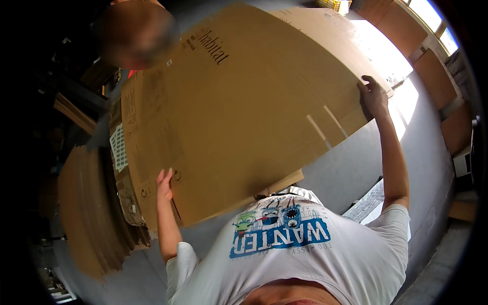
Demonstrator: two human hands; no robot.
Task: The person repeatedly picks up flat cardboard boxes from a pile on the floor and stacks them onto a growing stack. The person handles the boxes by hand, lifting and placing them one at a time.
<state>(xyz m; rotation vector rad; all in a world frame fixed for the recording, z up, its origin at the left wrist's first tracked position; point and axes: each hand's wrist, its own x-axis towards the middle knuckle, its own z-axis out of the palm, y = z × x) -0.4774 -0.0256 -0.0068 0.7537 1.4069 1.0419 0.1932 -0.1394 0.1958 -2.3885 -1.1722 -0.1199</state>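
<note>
A large brown cardboard carton (244, 112) with dark print spreads in front of me, tilted across the view. My left hand (164, 184) lies against its near left part, fingers stretched out and pointing away from me. At the far right corner, my right hand (374, 96) is bent over the carton's edge with its fingers curled onto the surface. How the thumbs sit under or behind the cardboard is hidden. A paler cardboard panel (330, 30) shows beyond the carton's far right edge, partly in bright sunlight.
Stacked cardboard sheets (84, 208) with ragged lower edges stand at the left. A sheet of small green labels (118, 147) hangs beside the carton. Another person (134, 35) is at the far left. Brown panels (434, 76) line the right wall, and a yellow crate (335, 5) stands far off.
</note>
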